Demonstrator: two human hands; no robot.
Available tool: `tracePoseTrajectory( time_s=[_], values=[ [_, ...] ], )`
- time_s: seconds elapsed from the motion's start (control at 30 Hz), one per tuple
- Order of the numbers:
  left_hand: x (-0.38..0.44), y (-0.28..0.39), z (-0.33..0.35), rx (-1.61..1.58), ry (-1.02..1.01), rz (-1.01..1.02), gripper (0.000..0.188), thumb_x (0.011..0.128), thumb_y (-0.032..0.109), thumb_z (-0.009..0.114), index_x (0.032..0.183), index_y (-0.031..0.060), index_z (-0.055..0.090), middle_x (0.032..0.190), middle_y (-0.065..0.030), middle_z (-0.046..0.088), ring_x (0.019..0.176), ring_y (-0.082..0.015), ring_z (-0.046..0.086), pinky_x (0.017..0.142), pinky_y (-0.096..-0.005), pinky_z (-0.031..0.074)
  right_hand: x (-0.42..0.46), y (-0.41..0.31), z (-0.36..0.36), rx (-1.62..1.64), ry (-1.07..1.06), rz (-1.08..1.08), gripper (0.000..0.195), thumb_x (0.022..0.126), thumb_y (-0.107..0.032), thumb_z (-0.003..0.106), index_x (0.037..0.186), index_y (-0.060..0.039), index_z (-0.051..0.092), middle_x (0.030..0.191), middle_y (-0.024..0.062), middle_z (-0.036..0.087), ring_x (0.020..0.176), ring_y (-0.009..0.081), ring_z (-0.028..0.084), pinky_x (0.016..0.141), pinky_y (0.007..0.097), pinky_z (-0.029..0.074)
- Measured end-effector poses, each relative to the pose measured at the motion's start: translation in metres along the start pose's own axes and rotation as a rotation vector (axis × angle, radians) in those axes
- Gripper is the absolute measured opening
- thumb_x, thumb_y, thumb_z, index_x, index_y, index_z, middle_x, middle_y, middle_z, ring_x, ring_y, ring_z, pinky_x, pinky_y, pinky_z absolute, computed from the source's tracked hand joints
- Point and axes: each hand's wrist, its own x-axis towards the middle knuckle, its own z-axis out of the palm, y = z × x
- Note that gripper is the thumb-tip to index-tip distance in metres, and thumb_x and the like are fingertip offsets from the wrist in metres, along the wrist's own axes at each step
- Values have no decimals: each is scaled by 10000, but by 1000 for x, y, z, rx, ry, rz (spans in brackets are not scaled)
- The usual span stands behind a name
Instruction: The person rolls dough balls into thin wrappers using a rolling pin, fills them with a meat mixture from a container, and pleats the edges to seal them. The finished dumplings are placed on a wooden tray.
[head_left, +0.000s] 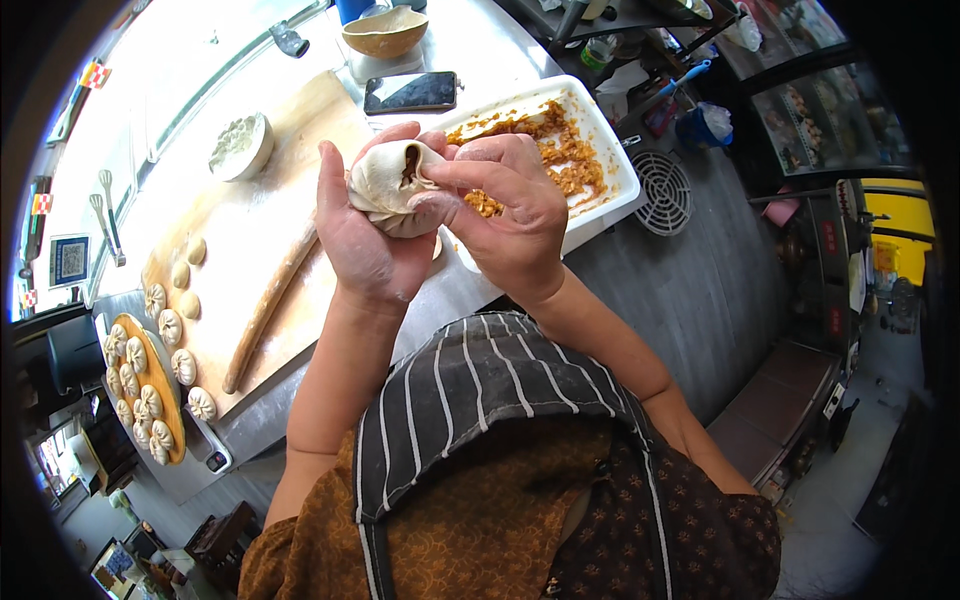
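A partly pleated bun (386, 187) with brown filling showing through its opening lies cupped in my left hand (367, 255). My right hand (517, 214) pinches the dough edge at that opening between thumb and forefinger. Behind the right hand is a white tray (626, 184) of chopped orange-brown filling (574, 161). A long wooden rolling pin (270, 307) rests on the floured wooden board (307, 112). Small dough pieces (189, 304) and several pleated buns (183, 367) sit at the board's left side.
A round wooden board (176, 420) at the left carries several pleated buns. A bowl of flour (255, 154) stands on the large board. Farther back are a phone (411, 92) and a tan bowl (385, 34) on a scale. The metal table's edge (450, 289) runs close before me.
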Motion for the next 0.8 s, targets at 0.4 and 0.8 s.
tracePoseTrajectory(
  time_s=[0.4, 0.8],
  values=[
    [3, 11, 4, 191, 39, -58, 767, 1074, 601, 205, 1179, -28, 630, 1103, -204, 690, 1017, -299, 668, 890, -430, 568, 1, 0, 2, -31, -28, 51, 298, 729, -196, 870, 1000, -116, 775, 886, 22, 670, 883, 217, 611, 844, 358, 433],
    [1, 18, 5, 365, 118, -98, 811, 1068, 634, 156, 1137, -13, 640, 1093, -174, 702, 989, -243, 678, 898, -363, 559, -1, -4, 0, -86, -119, -29, 176, 767, -180, 839, 911, -113, 763, 881, 12, 673, 826, 210, 613, 810, 366, 430]
  ],
)
